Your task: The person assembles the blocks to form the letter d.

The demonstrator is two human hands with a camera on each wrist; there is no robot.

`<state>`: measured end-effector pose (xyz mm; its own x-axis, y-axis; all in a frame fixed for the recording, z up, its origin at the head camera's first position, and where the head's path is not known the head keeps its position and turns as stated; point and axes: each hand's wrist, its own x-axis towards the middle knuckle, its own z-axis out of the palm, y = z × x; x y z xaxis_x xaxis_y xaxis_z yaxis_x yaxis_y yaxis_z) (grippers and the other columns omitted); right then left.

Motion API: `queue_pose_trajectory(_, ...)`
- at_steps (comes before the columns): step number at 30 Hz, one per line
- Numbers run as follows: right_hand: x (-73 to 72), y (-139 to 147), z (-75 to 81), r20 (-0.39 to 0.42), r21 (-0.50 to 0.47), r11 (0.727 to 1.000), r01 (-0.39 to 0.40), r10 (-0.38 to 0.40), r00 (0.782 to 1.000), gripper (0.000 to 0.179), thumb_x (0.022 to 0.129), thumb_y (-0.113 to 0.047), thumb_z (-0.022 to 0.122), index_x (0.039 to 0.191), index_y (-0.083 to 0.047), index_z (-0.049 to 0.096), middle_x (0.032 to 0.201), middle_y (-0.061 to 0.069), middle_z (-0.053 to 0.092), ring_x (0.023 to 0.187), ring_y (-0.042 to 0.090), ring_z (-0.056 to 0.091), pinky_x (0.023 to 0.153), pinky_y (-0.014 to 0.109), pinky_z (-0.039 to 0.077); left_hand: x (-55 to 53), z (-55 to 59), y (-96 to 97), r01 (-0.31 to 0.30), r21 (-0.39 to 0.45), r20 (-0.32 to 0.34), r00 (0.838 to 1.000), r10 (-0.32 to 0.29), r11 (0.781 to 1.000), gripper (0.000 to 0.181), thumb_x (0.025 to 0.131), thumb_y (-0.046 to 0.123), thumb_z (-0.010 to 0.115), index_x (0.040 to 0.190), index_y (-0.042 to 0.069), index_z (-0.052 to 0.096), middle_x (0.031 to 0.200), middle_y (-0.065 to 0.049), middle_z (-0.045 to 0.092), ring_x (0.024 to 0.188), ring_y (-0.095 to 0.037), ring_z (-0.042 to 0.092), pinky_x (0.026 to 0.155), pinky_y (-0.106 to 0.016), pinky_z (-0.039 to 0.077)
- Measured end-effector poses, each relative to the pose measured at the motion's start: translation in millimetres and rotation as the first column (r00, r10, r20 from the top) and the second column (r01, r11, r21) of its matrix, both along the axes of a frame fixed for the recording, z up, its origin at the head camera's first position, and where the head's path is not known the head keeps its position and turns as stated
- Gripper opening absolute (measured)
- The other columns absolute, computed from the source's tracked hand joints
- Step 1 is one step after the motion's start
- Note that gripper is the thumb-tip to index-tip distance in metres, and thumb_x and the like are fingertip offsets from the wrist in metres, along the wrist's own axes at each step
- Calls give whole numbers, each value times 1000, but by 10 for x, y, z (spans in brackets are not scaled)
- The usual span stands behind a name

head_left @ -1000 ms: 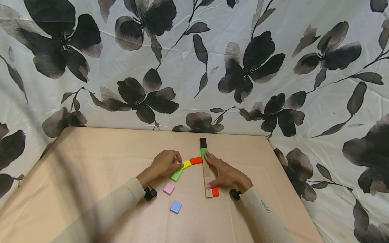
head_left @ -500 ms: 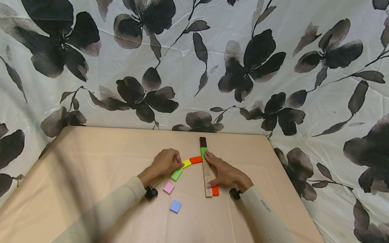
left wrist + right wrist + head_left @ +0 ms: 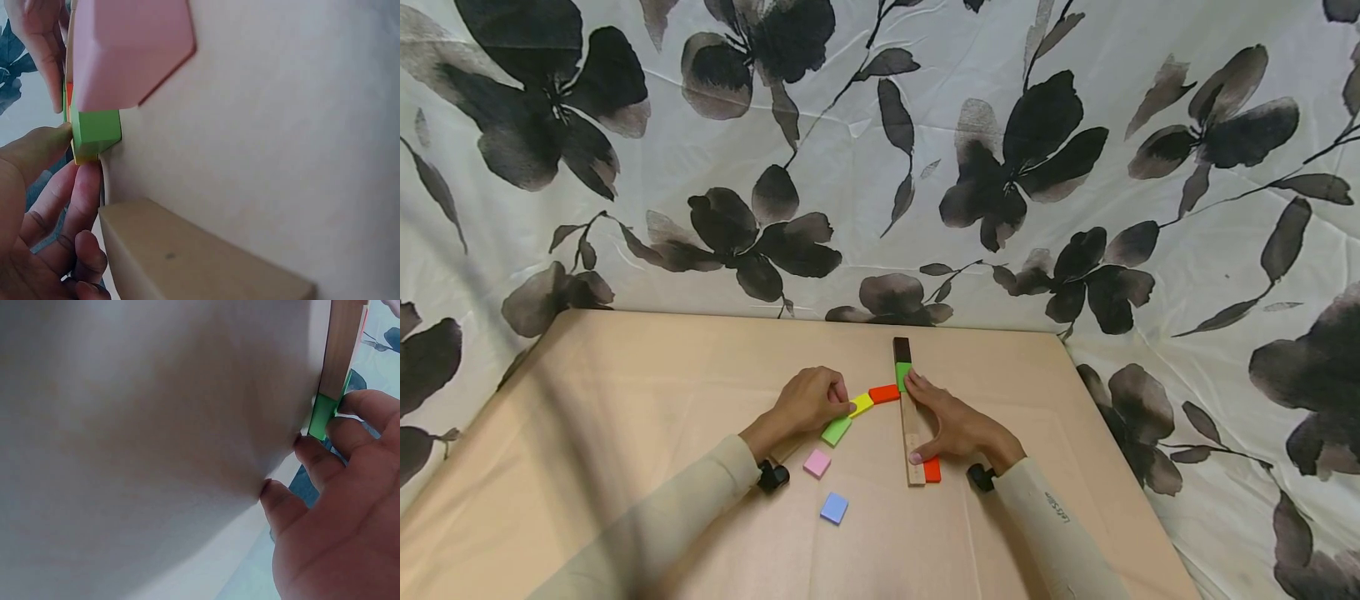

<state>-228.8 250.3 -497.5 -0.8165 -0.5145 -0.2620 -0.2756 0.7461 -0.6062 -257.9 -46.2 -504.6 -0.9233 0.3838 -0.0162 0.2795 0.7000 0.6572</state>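
Note:
My left hand (image 3: 808, 400) pinches the yellow block (image 3: 861, 405) between thumb and fingers. That block stands in a curved row between a red block (image 3: 883, 394) and a light green block (image 3: 835, 431). In the left wrist view the green block (image 3: 97, 128) shows beside my thumb. My right hand (image 3: 958, 423) rests along a long wooden strip (image 3: 909, 433), fingers extended to the green block (image 3: 902, 377) at its far end and thumb near its close end. A black block (image 3: 902, 350) continues the line beyond. Another red block (image 3: 932, 471) lies beside the strip, under my right thumb's side.
A pink block (image 3: 817, 464) and a blue block (image 3: 833, 508) lie nearer to me on the tan table (image 3: 700, 367). In the left wrist view a brown wooden block (image 3: 187, 256) sits close below the hand. A floral cloth (image 3: 880, 167) hangs behind the table.

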Motion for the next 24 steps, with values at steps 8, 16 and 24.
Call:
queue_pose_trajectory(8, 3, 11, -6, -6, -16, 1000, -10, 10, 1000, 128, 75, -36, 96, 171, -12, 15, 181, 7, 0, 167, 39, 3, 132, 62, 5, 21, 14, -44, 2, -9, 6, 1000, -2, 1000, 18, 90, 29, 86, 88, 17, 73, 76, 4, 64, 75, -14, 57, 70, -30, 43)
queue_pose_trajectory(16, 5, 9, 3, -8, -11, 1000, -5, 5, 1000, 128, 75, -37, 96, 171, -13, 15, 181, 6, 1, 167, 38, 4, 132, 62, 5, 95, 45, -237, 52, 3, 82, 995, -52, 999, 24, 86, 30, 90, 92, 15, 72, 74, 2, 63, 71, -15, 56, 69, -30, 44)
queue_pose_trajectory(24, 9, 6, 17, -17, -16, 1000, -26, 26, 1000, 129, 75, -36, 96, 171, -9, 14, 181, 9, 1, 167, 38, 3, 131, 64, 6, 144, 35, -241, 81, 40, 120, 989, -85, 996, 20, 86, 25, 90, 82, 17, 72, 68, 3, 63, 64, -12, 55, 63, -27, 42)
